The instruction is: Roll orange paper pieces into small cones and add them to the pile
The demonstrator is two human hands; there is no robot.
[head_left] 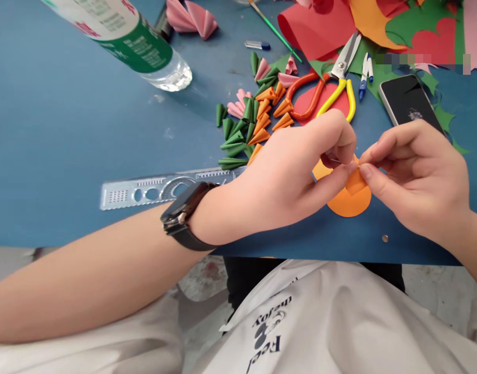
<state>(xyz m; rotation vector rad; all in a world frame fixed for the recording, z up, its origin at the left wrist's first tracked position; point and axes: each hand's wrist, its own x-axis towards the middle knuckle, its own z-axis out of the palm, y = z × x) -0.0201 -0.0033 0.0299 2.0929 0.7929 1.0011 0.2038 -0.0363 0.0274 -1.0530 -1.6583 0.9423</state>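
My left hand (pixel 301 169), with a watch (pixel 187 213) on its wrist, and my right hand (pixel 423 179) meet fingertip to fingertip. Both pinch a small folded piece of orange paper (pixel 356 183). Directly beneath it an orange paper disc (pixel 347 206) lies on the table, partly hidden by my left hand. Past the left hand lie several small rolled orange paper cones (pixel 262 123), along with green paper cones (pixel 235 139) and pink ones (pixel 239 104). Scissors (pixel 341 67) with one red and one yellow handle rest partly on a red paper piece just beyond my fingers.
A clear ruler (pixel 153 189) passes under my left wrist. A water bottle (pixel 145 52) stands at the upper left. Beyond my right hand lie a phone (pixel 412 101) and pens (pixel 363 78). Coloured paper sheets (pixel 316 28) cover the far right of the blue table (pixel 67 130).
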